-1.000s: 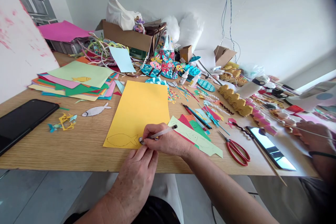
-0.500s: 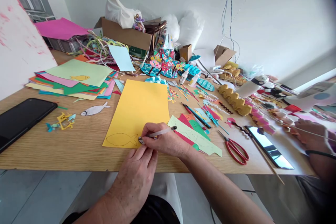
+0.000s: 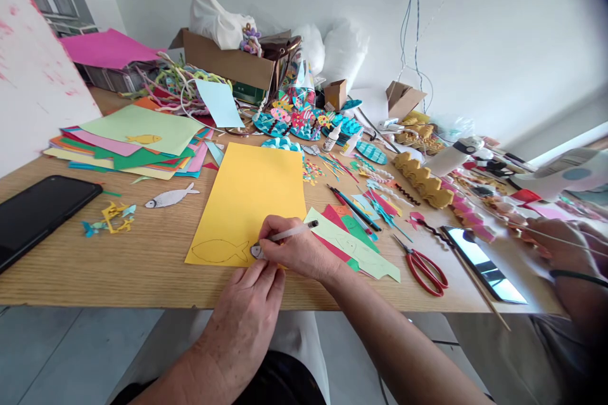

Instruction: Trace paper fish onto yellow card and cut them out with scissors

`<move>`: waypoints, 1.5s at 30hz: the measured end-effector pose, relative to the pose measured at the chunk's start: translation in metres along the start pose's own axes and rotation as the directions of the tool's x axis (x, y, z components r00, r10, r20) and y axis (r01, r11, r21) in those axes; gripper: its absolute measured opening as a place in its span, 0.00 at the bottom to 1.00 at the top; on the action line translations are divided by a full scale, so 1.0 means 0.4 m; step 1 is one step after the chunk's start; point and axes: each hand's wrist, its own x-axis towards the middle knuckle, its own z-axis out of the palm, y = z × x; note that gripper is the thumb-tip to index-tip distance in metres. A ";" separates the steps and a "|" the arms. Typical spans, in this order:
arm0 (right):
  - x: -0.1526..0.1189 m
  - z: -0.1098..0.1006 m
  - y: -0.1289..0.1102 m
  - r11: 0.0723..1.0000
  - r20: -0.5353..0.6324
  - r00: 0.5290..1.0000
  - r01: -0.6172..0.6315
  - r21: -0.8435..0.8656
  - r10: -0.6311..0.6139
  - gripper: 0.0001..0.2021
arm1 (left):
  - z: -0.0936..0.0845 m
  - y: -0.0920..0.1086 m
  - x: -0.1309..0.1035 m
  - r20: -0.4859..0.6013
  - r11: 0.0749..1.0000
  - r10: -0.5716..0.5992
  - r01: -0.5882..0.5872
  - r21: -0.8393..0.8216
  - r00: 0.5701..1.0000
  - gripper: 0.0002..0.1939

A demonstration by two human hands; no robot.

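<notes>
My right hand [image 3: 289, 247] pinches a pen with a pale, clear barrel [image 3: 294, 231], its dark end pointing up and right. Its tip is down by a small grey-and-white paper fish [image 3: 257, 252] lying on the yellow sheet [image 3: 259, 193]; most of that fish is hidden under my fingers. Left of it, a fish outline [image 3: 219, 251] is drawn along the sheet's lower edge. My left hand [image 3: 249, 310] lies with fingers stretched out over the sheet's near edge, fingertips close to the paper fish and partly covered by my right hand.
A second paper fish [image 3: 171, 195], paper scraps [image 3: 114, 218] and a black phone [image 3: 45, 215] lie left. To the right are a pale green strip [image 3: 354, 245], pens [image 3: 354, 209], red-handled scissors [image 3: 425, 269] and a shiny tablet [image 3: 484, 264]. A co-worker's hand [image 3: 558, 240] is far right.
My right hand has shifted slightly, and the pen leans a little differently, showing more of the small fish's head. The co-worker's hand has moved a little left. My left hand stays almost in place.
</notes>
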 end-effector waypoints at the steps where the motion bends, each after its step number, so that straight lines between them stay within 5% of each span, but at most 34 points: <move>1: 0.000 0.000 0.002 1.000 0.001 1.000 -0.002 0.005 0.002 0.06 | 0.000 0.000 0.000 0.005 1.000 -0.001 0.001 -0.005 1.000 0.15; 8: -0.004 -0.001 0.014 0.982 0.019 0.999 -0.032 0.187 0.029 0.04 | -0.002 -0.002 0.000 0.014 1.000 -0.005 0.005 0.004 1.000 0.16; 17: -0.007 0.002 0.005 0.997 0.058 0.997 0.049 0.053 -0.052 0.04 | -0.008 -0.003 0.003 0.079 1.000 -0.003 0.003 -0.001 0.997 0.15; 29: 0.002 0.007 0.011 0.999 0.018 1.000 0.004 0.038 -0.005 0.04 | -0.003 -0.007 0.001 0.028 1.000 0.015 -0.016 0.020 0.999 0.15; 45: -0.005 -0.012 0.022 0.998 -0.015 0.999 -0.046 0.031 0.046 0.05 | -0.005 -0.016 -0.002 0.095 0.997 0.069 -0.073 0.040 0.993 0.17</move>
